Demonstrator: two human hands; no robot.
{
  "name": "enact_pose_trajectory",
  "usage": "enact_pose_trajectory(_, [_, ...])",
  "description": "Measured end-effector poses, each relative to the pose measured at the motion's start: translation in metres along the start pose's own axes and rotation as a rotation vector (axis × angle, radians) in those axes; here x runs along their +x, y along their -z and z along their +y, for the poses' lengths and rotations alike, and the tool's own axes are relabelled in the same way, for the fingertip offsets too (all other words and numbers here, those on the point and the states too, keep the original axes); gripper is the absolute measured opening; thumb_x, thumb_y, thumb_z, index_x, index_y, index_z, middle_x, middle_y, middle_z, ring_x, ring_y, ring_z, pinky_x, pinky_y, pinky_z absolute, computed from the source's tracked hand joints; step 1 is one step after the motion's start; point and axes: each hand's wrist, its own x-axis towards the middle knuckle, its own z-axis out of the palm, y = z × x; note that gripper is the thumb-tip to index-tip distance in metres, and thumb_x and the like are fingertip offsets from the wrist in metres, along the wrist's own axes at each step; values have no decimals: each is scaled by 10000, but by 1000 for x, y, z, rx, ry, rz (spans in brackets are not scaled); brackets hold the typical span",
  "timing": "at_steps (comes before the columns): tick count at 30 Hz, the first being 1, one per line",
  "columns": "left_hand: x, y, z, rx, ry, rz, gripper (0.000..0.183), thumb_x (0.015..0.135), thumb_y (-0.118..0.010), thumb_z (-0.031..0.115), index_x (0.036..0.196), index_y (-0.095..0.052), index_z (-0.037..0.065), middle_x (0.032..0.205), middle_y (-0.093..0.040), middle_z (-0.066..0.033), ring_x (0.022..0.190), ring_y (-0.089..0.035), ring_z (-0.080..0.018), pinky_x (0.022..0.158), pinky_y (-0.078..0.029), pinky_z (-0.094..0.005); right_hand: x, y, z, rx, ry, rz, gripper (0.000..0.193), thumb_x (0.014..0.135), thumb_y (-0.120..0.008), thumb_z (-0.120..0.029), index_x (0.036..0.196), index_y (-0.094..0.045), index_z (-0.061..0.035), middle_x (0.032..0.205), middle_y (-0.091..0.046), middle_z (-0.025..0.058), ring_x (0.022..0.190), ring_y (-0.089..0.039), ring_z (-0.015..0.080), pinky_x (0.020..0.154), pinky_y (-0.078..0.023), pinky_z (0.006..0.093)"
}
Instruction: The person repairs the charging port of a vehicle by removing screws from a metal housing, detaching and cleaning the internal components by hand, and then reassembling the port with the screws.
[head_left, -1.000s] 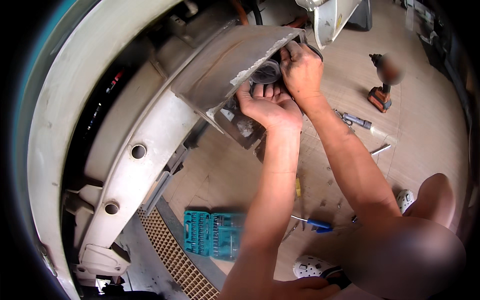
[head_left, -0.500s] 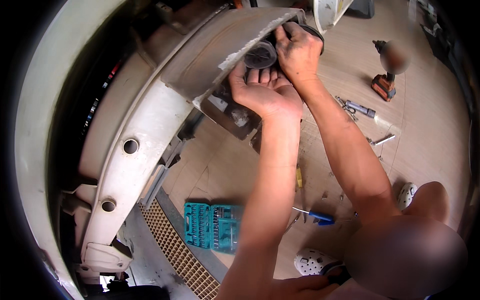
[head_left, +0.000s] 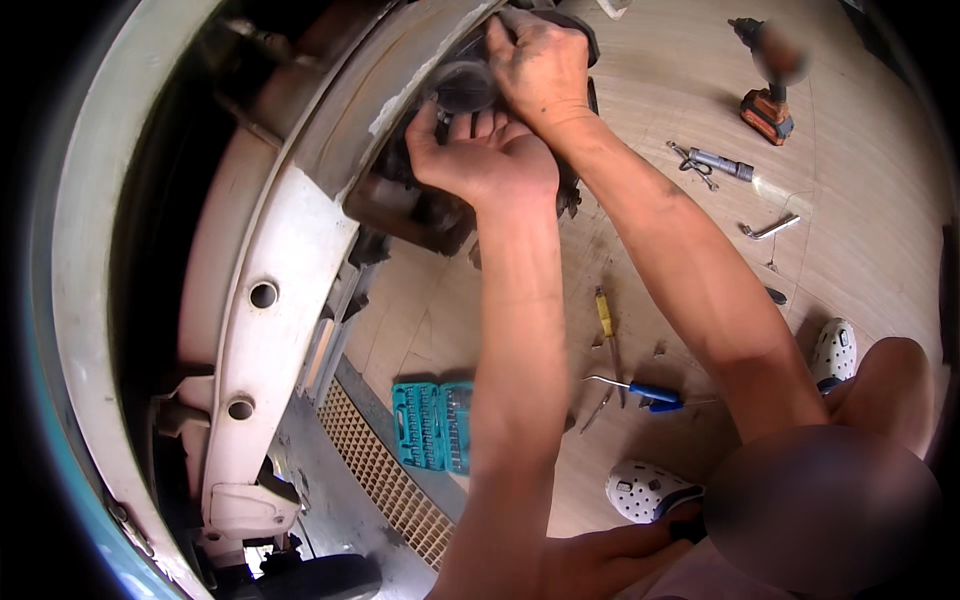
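My left hand [head_left: 490,165] is turned palm up beneath a round, dark, glassy part [head_left: 465,87]. Its thumb touches that part's rim, and the curled fingers reach up against its underside. My right hand [head_left: 542,70], back uppermost, has its fingers bent over a black curved part [head_left: 580,35] beside it. The right fingertips are partly hidden where they meet the edge of a worn metal panel [head_left: 375,85] with chipped paint. This panel continues the white vehicle beam [head_left: 285,225] at the left.
On the floor lie an orange-black cordless drill [head_left: 768,115], a flashlight [head_left: 722,164], an angled socket wrench [head_left: 772,226], a yellow-handled tool [head_left: 604,312], a blue-handled hook tool [head_left: 652,392] and a teal bit case [head_left: 418,425]. A floor grate [head_left: 385,470] and white clogs [head_left: 650,488] are nearby.
The view has shifted, so the panel and both hands appear higher and further left. Both hands keep nearly the same hold on the parts.
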Motion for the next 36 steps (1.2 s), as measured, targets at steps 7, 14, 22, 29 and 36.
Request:
enact_pose_trajectory(7, [13,7,1,-77,-41,-10,314,839,-599,358,924,-578,57,904,-585,-1,822,-542,-129,778,-440,-256,3,8,-14,88,-188,-28,187,900,-648,-168,974,-722,-13,798,-682,238,752,-667,422,690,-507,478])
enact_pose_trajectory(14, [19,4,-1,-205,-18,-70,403,914,-592,317,1167,-593,3,1143,-643,-118,1077,-606,-246,1000,-475,-372,7,5,-13,64,-139,-37,198,906,-659,-173,875,-722,12,763,-666,246,707,-648,416,678,-496,471])
enact_pose_trajectory(22, [6,2,3,-73,11,-26,355,835,-602,384,999,-591,69,1024,-574,-20,938,-532,-145,898,-433,-269,5,3,-12,-7,-117,-38,251,927,-641,-161,744,-656,11,704,-627,256,686,-614,453,642,-470,504])
enact_pose_trajectory(29, [16,9,2,-42,4,-46,572,800,-603,391,1138,-533,-65,1147,-550,-121,1101,-514,-221,1055,-394,-338,3,-1,-12,101,-135,9,162,920,-650,-152,893,-700,0,724,-645,244,704,-640,442,653,-495,488])
enact_pose_trajectory(36, [14,10,4,-17,-11,-59,651,773,-621,337,1228,-486,-109,1220,-549,-149,1181,-514,-251,1098,-372,-353,1,-1,-4,142,-94,-5,188,900,-657,-168,945,-714,6,761,-663,240,721,-661,416,668,-514,466])
